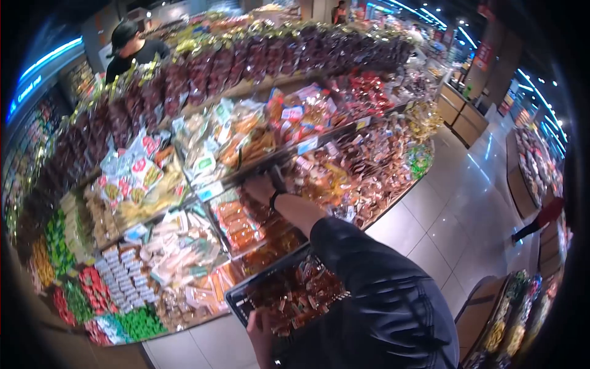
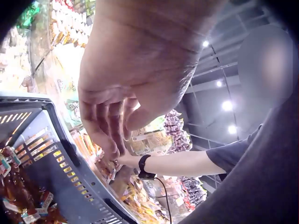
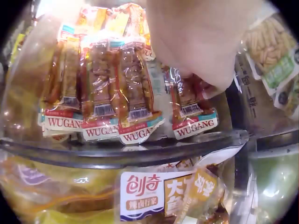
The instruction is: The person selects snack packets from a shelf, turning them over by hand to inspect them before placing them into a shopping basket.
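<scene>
My right hand (image 1: 261, 187) reaches into the display bin with its fingers bent at the upper part of a sealed WUGANG snack packet (image 3: 194, 119). The fingertips are partly hidden in the right wrist view. Beside it, more WUGANG packets (image 3: 100, 98) stand in a row behind the clear bin edge. My left hand (image 1: 261, 332) is near the side of a dark shopping basket (image 1: 236, 298), its fingers loosely bent with nothing between them in the left wrist view. Several brown snack packets (image 1: 301, 295) lie inside the basket.
Clear dividers (image 3: 140, 156) separate the bins of packaged snacks. Price cards (image 1: 307, 145) stand along the shelf edge. Dark red packets (image 1: 246, 55) hang across the back. Another person (image 1: 132, 49) is behind the display; tiled floor (image 1: 430, 227) lies to the right.
</scene>
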Demonstrator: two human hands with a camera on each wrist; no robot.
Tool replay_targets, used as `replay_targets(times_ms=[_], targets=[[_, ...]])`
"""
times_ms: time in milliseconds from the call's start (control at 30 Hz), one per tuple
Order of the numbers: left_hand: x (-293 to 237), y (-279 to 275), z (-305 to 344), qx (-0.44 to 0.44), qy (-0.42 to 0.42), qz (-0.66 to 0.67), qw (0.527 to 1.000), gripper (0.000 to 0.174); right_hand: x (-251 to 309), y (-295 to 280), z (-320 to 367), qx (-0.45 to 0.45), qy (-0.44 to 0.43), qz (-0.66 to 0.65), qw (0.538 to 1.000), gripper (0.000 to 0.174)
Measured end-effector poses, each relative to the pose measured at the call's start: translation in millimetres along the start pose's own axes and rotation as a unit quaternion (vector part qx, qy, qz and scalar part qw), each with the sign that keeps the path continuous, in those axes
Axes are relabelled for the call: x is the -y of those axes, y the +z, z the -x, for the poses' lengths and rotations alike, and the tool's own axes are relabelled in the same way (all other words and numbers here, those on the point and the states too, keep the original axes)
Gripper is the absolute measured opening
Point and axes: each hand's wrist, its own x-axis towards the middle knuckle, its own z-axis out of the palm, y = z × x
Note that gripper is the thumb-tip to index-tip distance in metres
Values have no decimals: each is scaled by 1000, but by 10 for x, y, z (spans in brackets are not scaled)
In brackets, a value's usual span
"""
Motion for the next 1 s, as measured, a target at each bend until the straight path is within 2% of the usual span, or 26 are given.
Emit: replay_targets(times_ms=[67, 133, 267, 333, 467, 533, 567, 633, 667, 700, 733, 833, 900, 967, 1000], targets=[[-21, 15, -32, -30, -7, -29, 999, 13, 1, 36, 28, -10, -2, -11, 1000, 23], [-45, 36, -72, -15, -10, -7, 1000, 14, -58, 203, 24, -51, -56, 30, 997, 27], [2, 90, -127, 0, 6, 8, 1000, 14, -170, 242, 45, -23, -61, -6, 998, 32], [-30, 103, -121, 6, 1, 15, 1000, 14, -201, 321, 59, -94, -98, 21, 991, 35], [-87, 154, -120, 8, 9, 1, 1000, 13, -163, 293, 104, -109, -80, 21, 991, 33], [-116, 171, -116, 7, 9, -9, 1000, 13, -115, 94, 138, 3, -50, 3, 999, 34], [-105, 162, -104, -12, -11, 17, 1000, 13, -87, 56, 194, 1, -49, 3, 999, 34], [74, 47, -130, -25, -27, 39, 999, 14, -21, 103, 374, -90, -114, 37, 989, 35], [372, -122, -157, -85, 69, -102, 989, 21, 25, -10, 550, -103, -130, -43, 985, 37], [598, -248, -163, -144, 164, -239, 946, 28, 79, -207, 781, -116, -146, -122, 975, 40], [692, -313, -154, -145, 166, -240, 946, 28, 149, -393, 1041, -106, -134, -155, 973, 43], [1137, -525, 1, -158, 103, -244, 951, 40, 316, -722, 1968, -101, -81, -202, 971, 52], [1318, -588, 96, -166, 60, -244, 954, 48, 364, -870, 2648, -63, 18, -278, 958, 56], [1431, -626, 200, -176, 16, -245, 953, 56, 375, -1032, 3253, -43, 124, -248, 960, 60], [1454, -616, 204, -180, -4, -244, 953, 60, 367, -1003, 3520, -6, 190, -227, 955, 69]])
